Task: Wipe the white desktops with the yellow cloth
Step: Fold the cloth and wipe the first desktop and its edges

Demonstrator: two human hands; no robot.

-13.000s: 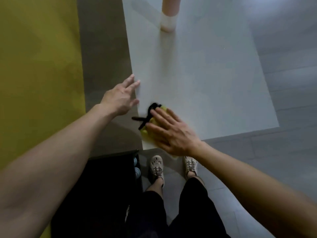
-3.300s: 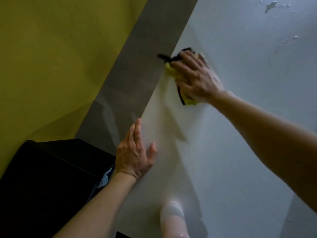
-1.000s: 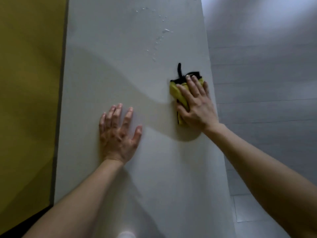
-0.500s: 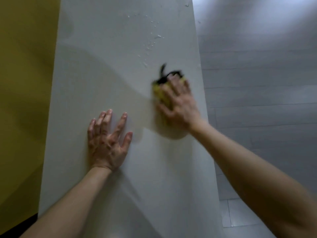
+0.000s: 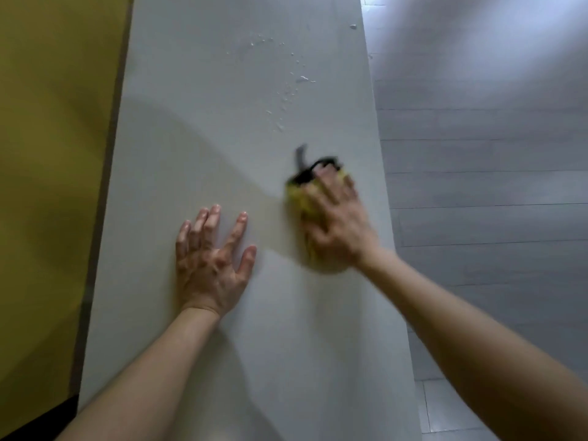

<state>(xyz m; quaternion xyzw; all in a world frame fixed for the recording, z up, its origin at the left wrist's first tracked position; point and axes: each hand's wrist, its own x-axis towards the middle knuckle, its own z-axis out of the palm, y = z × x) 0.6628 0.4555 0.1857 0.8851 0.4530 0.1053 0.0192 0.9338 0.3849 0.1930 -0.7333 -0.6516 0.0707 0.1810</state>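
Note:
A long white desktop point(image 5: 197, 128) runs away from me down the middle of the view. My right hand point(image 5: 340, 221) lies flat with straight fingers on the yellow cloth point(image 5: 299, 202), pressing it onto the desk near the right edge; the cloth has a black trim and a black loop sticking out at its far end. Both are blurred by motion. My left hand point(image 5: 211, 262) rests flat on the desktop with its fingers spread, a little to the left of the cloth. Several water droplets point(image 5: 286, 90) lie on the desk beyond the cloth.
A yellow wall or panel point(image 5: 54, 154) runs along the desk's left side behind a narrow grey gap. Grey plank floor point(image 5: 493, 186) lies beyond the desk's right edge. A dark object point(image 5: 19, 421) shows at the bottom left corner.
My right hand has slid the cloth sideways across the desk, left and then back towards the right edge. My left hand has stayed flat on the desktop.

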